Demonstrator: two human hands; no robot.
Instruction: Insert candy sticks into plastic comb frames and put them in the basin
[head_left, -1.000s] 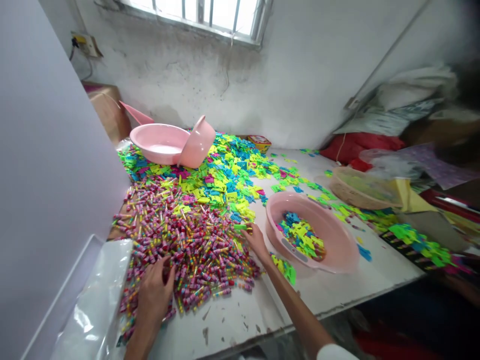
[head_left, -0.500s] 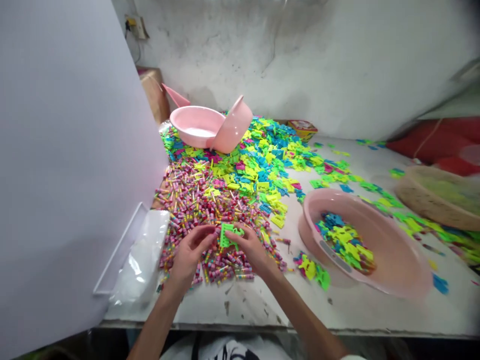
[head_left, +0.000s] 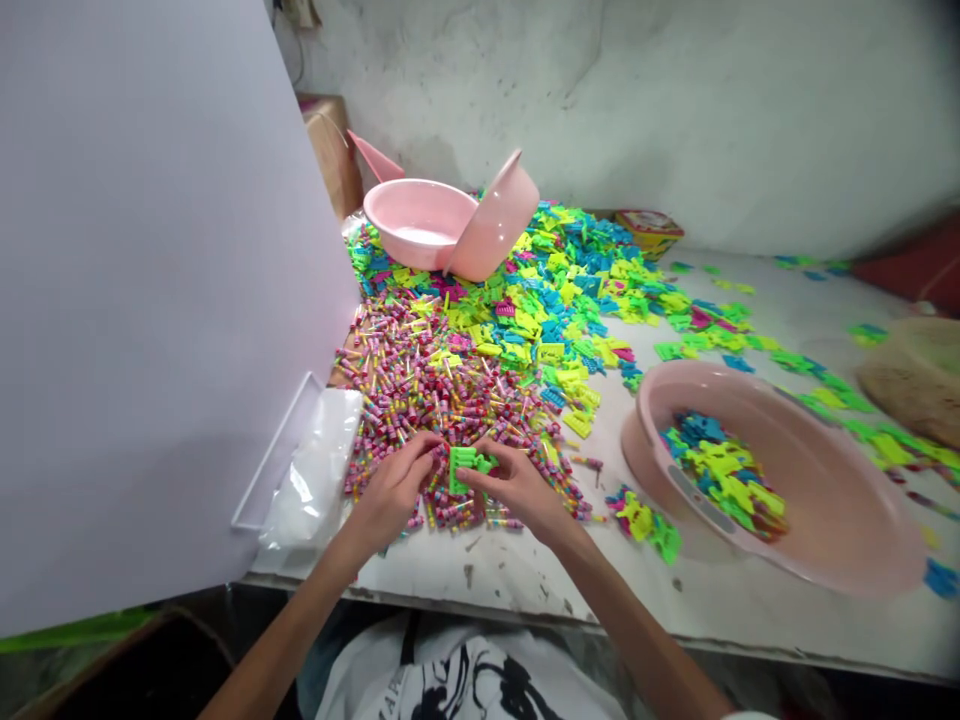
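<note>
Over the front of a pile of small pink-and-purple sticks with yellow parts (head_left: 420,390), both hands are close together. My right hand (head_left: 521,490) pinches a bright green flat plastic piece (head_left: 461,470) with a row of slots on one side and a cut-out figure on the other. My left hand (head_left: 397,485) is just left of that piece, thumb and fingers closed together. Whether a small stick is between its fingertips cannot be made out against the pile.
Behind the sticks spreads a heap of yellow, green, blue and pink plastic pieces (head_left: 570,270) with two pink basins (head_left: 420,215) on it. A larger pink basin (head_left: 840,500) stands at right. Clear plastic bags (head_left: 311,480) lie left, beside a white panel (head_left: 165,300).
The view has shifted, so the table's contents appear higher and farther right. My right hand keeps the green piece; my left fingers remain closed beside it.
</note>
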